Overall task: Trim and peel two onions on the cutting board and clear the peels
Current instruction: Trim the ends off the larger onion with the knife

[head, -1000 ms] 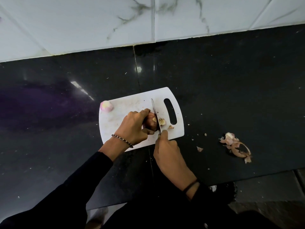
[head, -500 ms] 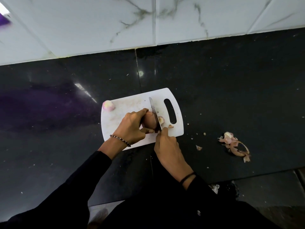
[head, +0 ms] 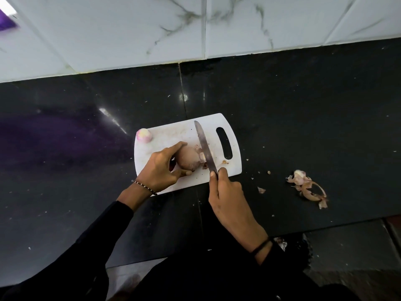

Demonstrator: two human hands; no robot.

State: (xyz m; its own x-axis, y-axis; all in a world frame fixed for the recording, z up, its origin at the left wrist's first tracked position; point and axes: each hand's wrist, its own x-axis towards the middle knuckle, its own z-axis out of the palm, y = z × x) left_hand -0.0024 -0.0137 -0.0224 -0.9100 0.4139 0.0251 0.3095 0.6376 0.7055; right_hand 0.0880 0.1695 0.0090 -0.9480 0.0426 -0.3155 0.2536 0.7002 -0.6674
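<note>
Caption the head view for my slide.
Left hand steadies an unpeeled onion on the cutting board while the right hand trims its end with a knife.

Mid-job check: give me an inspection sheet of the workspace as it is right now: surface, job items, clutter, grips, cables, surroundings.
Surface: black countertop, glossy, specked with small crumbs.
Job's things: white cutting board; peeled onion at its far left corner; unpeeled onion mid-board; knife blade across that onion's right end.
Clutter: peel pile on the counter right of the board; loose peel scrap between them.
Grips: left hand holds the unpeeled onion; right hand grips the knife handle.
Cables: nothing seen.
Surroundings: white marble-look wall tiles behind the counter.
</note>
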